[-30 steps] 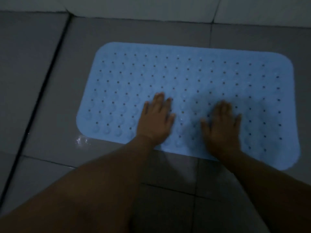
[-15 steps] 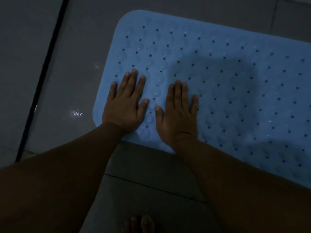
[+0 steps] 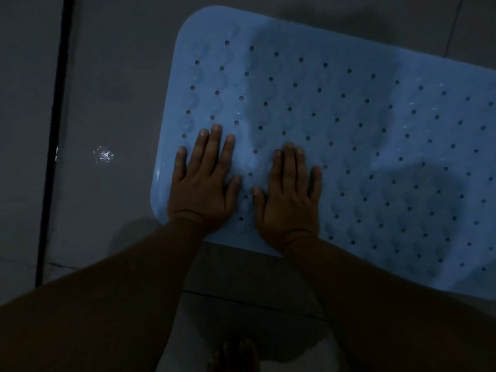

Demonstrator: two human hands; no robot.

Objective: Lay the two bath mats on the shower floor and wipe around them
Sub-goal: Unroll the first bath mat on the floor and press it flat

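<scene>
Left hand (image 3: 202, 181) and right hand (image 3: 288, 194) lying flat, fingers spread, gripping nothing, pressing blue mat (image 3: 349, 124) at centre frame. Second mat showing nowhere; wiping of floor (image 3: 107, 76) seemingly pending.

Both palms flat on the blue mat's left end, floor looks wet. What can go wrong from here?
1. A glinting water patch lies on the tile left of the blue mat; the mat might skid if it has not gripped.
2. The left hand and right hand press only the left end, so the rest may stay unseated.
3. Bare toes on wet-looking tile: slip risk.
</scene>
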